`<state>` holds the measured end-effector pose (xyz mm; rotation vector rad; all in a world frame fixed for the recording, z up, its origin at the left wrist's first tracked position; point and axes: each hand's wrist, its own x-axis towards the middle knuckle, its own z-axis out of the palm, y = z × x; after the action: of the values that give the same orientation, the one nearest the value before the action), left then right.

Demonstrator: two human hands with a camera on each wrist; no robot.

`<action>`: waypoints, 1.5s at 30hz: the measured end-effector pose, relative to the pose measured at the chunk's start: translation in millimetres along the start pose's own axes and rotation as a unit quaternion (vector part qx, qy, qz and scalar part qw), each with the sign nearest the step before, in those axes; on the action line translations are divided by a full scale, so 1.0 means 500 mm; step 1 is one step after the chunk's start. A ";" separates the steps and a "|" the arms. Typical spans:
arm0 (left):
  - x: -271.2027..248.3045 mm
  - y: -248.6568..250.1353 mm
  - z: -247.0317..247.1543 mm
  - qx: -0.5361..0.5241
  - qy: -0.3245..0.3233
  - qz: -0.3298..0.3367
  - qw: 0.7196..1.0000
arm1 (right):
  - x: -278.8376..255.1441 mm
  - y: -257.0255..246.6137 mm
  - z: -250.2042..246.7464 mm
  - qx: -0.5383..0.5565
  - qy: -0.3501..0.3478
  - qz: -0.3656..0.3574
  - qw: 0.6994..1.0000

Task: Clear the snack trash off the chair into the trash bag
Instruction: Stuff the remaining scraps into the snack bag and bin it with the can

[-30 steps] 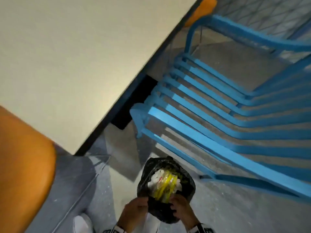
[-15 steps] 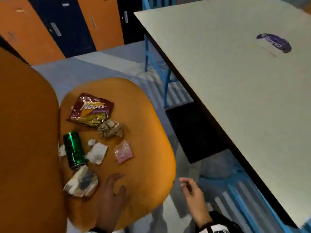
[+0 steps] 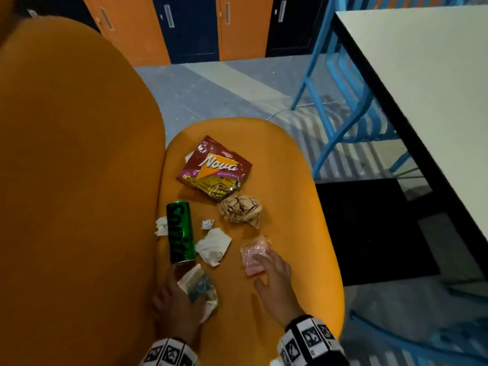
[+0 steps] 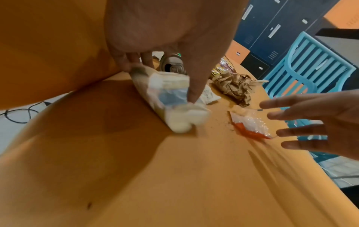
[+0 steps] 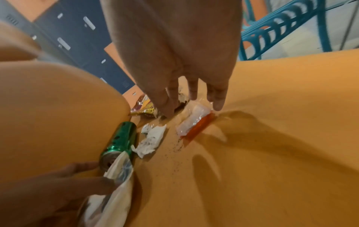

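Note:
Snack trash lies on the orange chair seat (image 3: 290, 207): a red Nova chip bag (image 3: 215, 170), a green can (image 3: 181, 232) on its side, crumpled brown paper (image 3: 240, 210), a white tissue (image 3: 214, 245) and a bit of foil (image 3: 207, 224). My left hand (image 3: 182, 294) pinches a white-and-blue wrapper (image 4: 170, 98) between thumb and fingers, just in front of the can. My right hand (image 3: 274, 276) is spread flat, fingertips (image 5: 217, 104) at a clear pink wrapper (image 3: 253, 253) with a red edge. The trash bag is out of view.
The chair's tall orange backrest (image 3: 79, 180) rises at the left. A white table (image 3: 422, 75) with a dark edge stands to the right, and a blue slatted chair (image 3: 343, 101) beyond it. Orange and navy lockers (image 3: 184, 22) line the back. Crumbs dot the seat.
The view swung from the black bag by the blue chair to the orange chair. Both hands left the bag. The left now grips the white wrapper; the right reached the pink one.

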<state>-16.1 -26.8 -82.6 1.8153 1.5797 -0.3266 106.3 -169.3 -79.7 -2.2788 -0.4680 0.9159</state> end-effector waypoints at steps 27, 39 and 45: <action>0.051 0.187 0.063 0.103 -0.088 0.177 0.975 | 0.158 -0.067 -0.196 -0.066 0.034 -0.158 0.985; 0.051 0.187 0.014 0.007 -0.109 0.142 0.984 | 0.249 -0.065 -0.105 -0.150 -0.030 -0.114 0.982; 0.109 0.241 -0.015 0.023 -0.057 0.194 0.979 | 0.262 -0.079 -0.147 -0.027 -0.009 -0.052 0.998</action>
<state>108.0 18.0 -69.7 2.0508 1.1162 -0.2785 246.3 -102.3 -76.2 -2.2733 -0.6204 0.8815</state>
